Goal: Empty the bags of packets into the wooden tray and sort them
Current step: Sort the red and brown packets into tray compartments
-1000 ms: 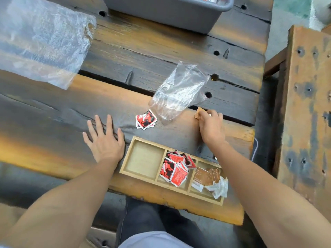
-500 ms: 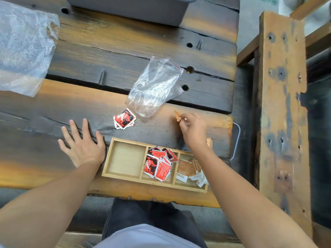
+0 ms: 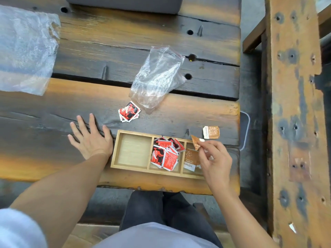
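Observation:
The wooden tray (image 3: 132,168) with three compartments lies near the table's front edge. Its left compartment holds nothing, the middle one holds several red packets (image 3: 165,153), the right one brown packets (image 3: 191,156). My right hand (image 3: 215,160) pinches a brown packet (image 3: 195,141) over the right compartment. Another brown packet (image 3: 211,132) lies on the table just beyond the tray's right end. A small stack of red packets (image 3: 129,111) sits beside an empty clear bag (image 3: 157,77). My left hand (image 3: 91,138) rests flat on the table, left of the tray.
A large crumpled clear plastic bag (image 3: 25,51) lies at the far left. A grey bin (image 3: 125,4) stands at the table's back edge. A weathered wooden bench (image 3: 293,104) runs along the right, across a gap from the table's right edge (image 3: 239,122).
My right hand lifted a brown packet off the table beyond the tray and carried it back over the right compartment. The left hand stayed flat. The view shifted right.

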Action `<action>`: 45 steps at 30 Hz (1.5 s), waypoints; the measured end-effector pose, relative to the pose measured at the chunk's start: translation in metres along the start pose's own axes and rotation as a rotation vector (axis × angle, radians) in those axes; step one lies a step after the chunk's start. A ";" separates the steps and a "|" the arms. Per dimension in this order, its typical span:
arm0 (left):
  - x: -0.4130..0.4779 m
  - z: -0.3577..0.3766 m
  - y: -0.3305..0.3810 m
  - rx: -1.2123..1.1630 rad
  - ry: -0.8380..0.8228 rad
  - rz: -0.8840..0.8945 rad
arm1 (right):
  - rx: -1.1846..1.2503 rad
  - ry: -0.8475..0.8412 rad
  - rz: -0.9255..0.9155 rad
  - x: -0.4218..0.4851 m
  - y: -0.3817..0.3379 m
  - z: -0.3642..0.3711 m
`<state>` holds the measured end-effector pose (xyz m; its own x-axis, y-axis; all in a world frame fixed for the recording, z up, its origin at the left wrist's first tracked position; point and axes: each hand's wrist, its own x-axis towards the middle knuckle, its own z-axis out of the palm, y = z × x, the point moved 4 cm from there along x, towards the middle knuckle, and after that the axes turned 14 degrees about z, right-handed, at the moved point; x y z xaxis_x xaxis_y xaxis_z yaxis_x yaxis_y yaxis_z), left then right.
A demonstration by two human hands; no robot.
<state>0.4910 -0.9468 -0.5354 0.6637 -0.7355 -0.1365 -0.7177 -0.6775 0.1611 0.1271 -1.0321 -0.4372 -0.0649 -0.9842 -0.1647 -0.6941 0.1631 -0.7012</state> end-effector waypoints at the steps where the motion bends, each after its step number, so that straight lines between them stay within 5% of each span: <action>1: 0.000 0.000 0.000 0.004 0.006 0.003 | -0.007 0.003 0.010 0.000 0.004 0.002; 14: -0.001 0.000 0.001 -0.018 0.048 0.033 | -0.263 -0.048 -0.207 -0.016 0.009 0.002; 23: -0.002 0.000 0.000 -0.031 0.077 0.029 | -0.247 -0.029 -0.190 -0.011 0.011 0.005; 30: -0.002 0.001 0.001 -0.036 0.093 0.029 | -0.235 0.001 0.034 0.053 0.000 0.005; 35: -0.002 0.001 0.001 -0.051 0.104 0.028 | -0.397 -0.216 0.301 0.093 0.014 0.015; 45: -0.002 -0.001 0.003 -0.051 0.106 0.031 | -0.424 -0.230 0.401 0.100 0.028 0.020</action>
<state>0.4879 -0.9472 -0.5338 0.6618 -0.7492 -0.0265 -0.7284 -0.6510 0.2138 0.1154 -1.1247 -0.4878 -0.2560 -0.8044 -0.5361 -0.8748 0.4287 -0.2255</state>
